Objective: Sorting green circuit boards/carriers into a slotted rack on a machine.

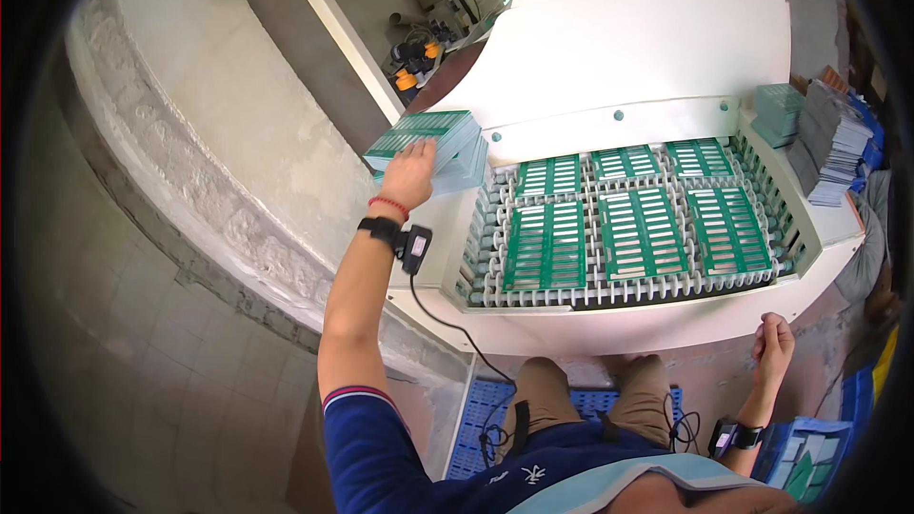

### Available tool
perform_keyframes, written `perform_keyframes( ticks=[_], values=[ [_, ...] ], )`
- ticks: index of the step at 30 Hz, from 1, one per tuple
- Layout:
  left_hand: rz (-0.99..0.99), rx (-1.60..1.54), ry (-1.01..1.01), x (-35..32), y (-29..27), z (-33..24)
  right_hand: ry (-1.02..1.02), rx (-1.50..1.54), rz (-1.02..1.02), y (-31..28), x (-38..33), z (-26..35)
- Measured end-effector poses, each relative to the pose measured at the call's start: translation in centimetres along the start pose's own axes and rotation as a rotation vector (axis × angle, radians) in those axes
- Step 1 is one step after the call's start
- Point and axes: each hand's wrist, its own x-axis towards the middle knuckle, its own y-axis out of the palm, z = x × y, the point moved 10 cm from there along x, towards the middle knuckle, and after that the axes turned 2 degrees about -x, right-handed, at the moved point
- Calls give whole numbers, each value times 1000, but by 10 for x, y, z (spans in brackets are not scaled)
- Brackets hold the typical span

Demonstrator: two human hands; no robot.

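Navy shirt [381, 462] occupies the near foreground as the left hand [411, 171] rests, fingers partly bent, on a stack of green boards [459, 150] at the white machine's [628, 57] left edge; whether it grips one cannot be told. The right hand [776, 347], curled nearly closed with nothing visible in it, hangs before the machine's right front corner. Six slotted boards [641, 233] lie on the machine's rollers [592, 257]; more stacks [779, 112] stand at its right.

The left hand [411, 176] touches stacked green boards [451, 143]; the right hand [774, 347], seemingly empty, hangs near the white machine [571, 332].
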Motion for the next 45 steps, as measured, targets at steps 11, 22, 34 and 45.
perform_keyframes(
  ticks=[11, 22, 34, 45],
  values=[
    [-464, -2165, -1391, -94, 39, 33, -91, 57, 602, 193, -65, 80],
    [-457, -2287, -885, -63, 87, 60, -2, 30, 540, 148, -72, 66],
    [-525, -2287, -1255, -238, -5, -28, 82, 0, 554, 150, -59, 37],
    [-368, -2343, -1303, -303, 28, -55, 150, -43, 761, 237, -90, 26]
  ],
)
